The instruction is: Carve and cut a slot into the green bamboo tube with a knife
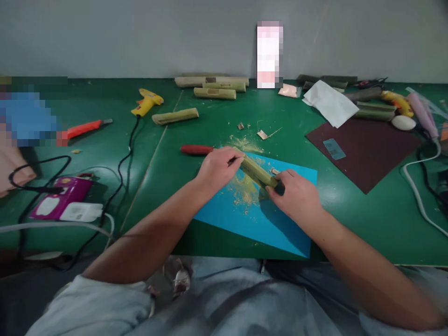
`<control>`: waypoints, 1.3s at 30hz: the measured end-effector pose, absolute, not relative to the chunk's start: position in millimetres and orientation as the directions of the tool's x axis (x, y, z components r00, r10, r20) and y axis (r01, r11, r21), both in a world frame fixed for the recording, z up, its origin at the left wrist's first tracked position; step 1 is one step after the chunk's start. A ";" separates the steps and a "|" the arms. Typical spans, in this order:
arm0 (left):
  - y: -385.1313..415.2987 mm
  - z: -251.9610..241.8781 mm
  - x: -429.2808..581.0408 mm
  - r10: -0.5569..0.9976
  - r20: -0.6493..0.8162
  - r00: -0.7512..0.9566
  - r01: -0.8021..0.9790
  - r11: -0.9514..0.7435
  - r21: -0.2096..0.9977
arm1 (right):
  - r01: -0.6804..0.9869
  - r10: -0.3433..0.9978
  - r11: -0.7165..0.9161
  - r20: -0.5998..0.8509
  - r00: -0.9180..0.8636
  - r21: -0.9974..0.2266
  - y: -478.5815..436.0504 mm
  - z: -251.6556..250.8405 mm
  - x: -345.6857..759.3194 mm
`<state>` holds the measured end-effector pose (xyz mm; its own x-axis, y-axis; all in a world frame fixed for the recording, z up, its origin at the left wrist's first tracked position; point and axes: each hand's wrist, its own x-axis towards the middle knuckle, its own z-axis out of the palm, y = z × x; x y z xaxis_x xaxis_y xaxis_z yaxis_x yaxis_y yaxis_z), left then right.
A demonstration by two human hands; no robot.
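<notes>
Here, the bamboo piece (258, 170) spans from my left hand (221, 165), which pinches its far end, to my right hand (297, 191), gripping its near one; its long axis slants from far left to near right, over the blue sheet (224, 215) on the table (154, 200).
</notes>
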<state>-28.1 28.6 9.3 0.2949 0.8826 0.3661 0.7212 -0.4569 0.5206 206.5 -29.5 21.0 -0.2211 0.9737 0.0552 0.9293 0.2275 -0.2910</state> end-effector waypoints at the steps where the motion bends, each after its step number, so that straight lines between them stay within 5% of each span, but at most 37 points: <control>1: 23.9 9.3 -23.3 0.869 0.357 0.342 0.699 -0.489 0.521 | 0.933 0.975 0.223 0.048 -0.218 -0.282 -29.5 20.7 206.5; 5: 14.8 7.5 -17.1 0.804 0.341 0.487 0.639 -0.594 0.489 | 0.938 0.975 0.221 0.032 -0.220 -0.268 -29.7 20.9 207.0; 12: 42.5 5.0 -47.6 0.870 0.427 0.247 0.759 -0.448 0.473 | 0.941 0.982 0.183 -0.002 -0.191 -0.285 -28.7 22.5 206.2; 19: 10.3 5.4 -13.8 0.793 0.375 0.480 0.633 -0.609 0.477 | 0.940 0.976 0.211 0.006 -0.217 -0.269 -29.0 22.2 205.7; 28: 45.0 5.9 -51.8 0.861 0.460 0.218 0.763 -0.445 0.470 | 0.944 0.980 0.185 -0.027 -0.199 -0.272 -29.0 23.5 205.0; 39: 40.6 4.7 -53.9 0.847 0.422 0.324 0.854 -0.453 0.255 | 0.943 0.978 0.182 -0.047 -0.202 -0.280 -28.9 27.2 204.0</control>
